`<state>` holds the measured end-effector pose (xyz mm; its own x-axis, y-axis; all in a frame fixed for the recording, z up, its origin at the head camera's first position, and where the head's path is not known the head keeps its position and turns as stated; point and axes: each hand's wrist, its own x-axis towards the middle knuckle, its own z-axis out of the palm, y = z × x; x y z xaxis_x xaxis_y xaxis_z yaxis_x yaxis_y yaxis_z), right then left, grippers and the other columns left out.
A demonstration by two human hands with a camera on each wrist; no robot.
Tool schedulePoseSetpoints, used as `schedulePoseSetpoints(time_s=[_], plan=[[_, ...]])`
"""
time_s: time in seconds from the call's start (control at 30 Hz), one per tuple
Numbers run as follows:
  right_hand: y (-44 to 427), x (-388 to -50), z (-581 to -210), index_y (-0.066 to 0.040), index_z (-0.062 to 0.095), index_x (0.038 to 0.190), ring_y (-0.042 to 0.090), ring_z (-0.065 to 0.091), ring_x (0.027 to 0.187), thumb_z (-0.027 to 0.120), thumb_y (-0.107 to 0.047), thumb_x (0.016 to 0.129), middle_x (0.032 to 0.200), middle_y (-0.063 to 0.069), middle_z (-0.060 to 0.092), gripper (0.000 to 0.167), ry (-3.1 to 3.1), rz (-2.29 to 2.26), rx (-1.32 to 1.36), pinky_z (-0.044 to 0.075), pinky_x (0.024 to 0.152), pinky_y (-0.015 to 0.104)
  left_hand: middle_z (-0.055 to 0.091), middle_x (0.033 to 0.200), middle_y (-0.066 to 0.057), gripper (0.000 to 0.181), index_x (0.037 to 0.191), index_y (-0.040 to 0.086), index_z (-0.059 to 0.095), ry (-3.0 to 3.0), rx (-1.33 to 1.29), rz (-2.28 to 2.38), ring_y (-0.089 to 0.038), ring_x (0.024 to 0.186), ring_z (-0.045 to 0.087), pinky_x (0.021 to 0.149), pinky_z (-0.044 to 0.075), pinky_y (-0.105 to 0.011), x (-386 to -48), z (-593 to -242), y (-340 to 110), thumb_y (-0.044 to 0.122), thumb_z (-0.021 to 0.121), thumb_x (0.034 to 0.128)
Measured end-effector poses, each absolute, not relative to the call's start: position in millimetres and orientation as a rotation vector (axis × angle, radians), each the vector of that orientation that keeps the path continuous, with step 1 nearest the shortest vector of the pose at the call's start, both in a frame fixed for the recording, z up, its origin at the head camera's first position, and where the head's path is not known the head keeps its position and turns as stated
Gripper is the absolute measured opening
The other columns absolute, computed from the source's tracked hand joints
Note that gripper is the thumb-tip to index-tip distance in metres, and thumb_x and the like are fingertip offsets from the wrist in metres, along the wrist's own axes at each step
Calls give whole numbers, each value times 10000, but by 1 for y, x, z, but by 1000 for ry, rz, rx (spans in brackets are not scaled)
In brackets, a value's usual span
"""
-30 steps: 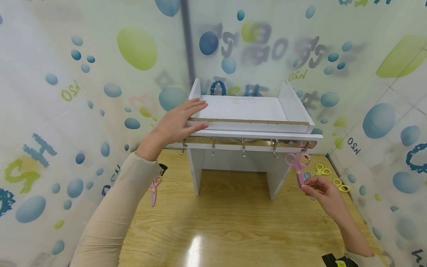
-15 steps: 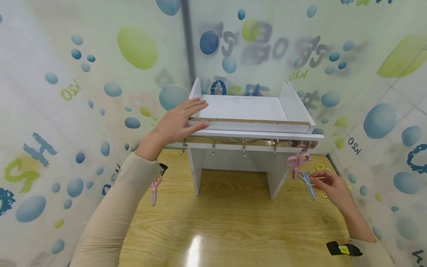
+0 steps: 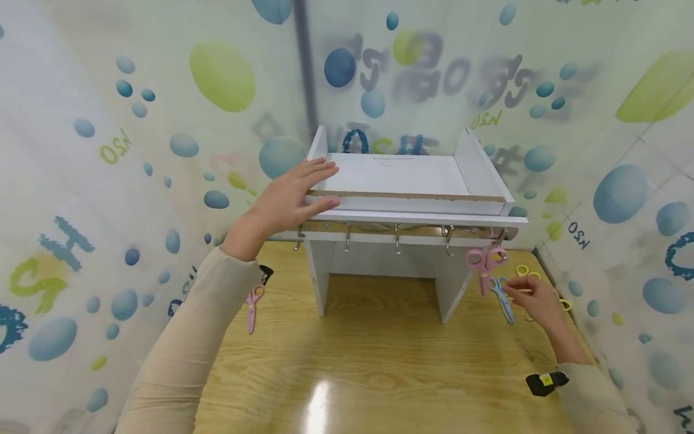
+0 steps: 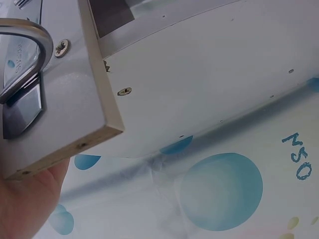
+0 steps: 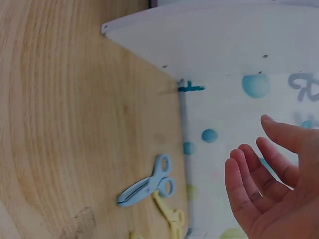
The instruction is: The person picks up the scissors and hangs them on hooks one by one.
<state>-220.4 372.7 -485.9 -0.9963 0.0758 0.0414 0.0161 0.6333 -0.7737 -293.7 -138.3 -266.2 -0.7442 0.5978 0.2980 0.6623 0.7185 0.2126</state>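
Note:
My left hand (image 3: 284, 196) rests with spread fingers on the left end of the white shelf unit (image 3: 396, 175); in the left wrist view part of the hand (image 4: 30, 204) shows behind the board's corner. Pink scissors (image 3: 485, 268) hang by a handle loop from the rightmost hook. Just right of them, my right hand (image 3: 539, 301) is off the scissors and holds nothing. Its fingers are relaxed and slightly bent in the right wrist view, where the hand (image 5: 279, 184) appears beside blue scissors (image 5: 149, 184) lying on the table.
Several metal hooks (image 3: 397, 240) line the shelf's front rail. Yellow scissors (image 3: 523, 270) lie at the table's right edge, behind my right hand. Another pair of pink scissors (image 3: 252, 310) lies left of the unit, near my left sleeve. Patterned walls surround the wooden table (image 3: 379, 367).
My right hand has let go of the pink scissors and moved slightly right, away from them. They swung on the hook and now hang nearly straight. The left hand has stayed put.

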Motion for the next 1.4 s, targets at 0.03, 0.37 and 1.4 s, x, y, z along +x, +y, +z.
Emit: schedulePoseSetpoints(time_s=[0.03,0.37,1.4], plan=[[374,-222,-489,120,587,1219,-160,579,746,629,-267,992,1083,214,685,450,-2800,1297,-103,570,657,154,316,1638,-54,745,1562,184,359,-2716,-1010,-456,-242,1552,210,1259,212,-490,-294,-266,-138,622,487,973],[392,-230,-521,123,676,1124,409,679,922,624,-237,988,1113,322,681,388,-2918,1050,-219,545,660,338,319,1637,-52,751,1562,188,358,-2713,-1011,-464,-235,1551,215,1260,213,-483,-293,-266,-138,637,475,971],[388,-235,-559,84,701,980,343,653,746,641,-159,905,898,268,688,261,-3108,659,-419,485,539,445,319,1636,-64,752,1562,174,357,-2714,-1014,-467,-226,1548,225,1271,191,-456,-292,-265,-138,630,473,975]])
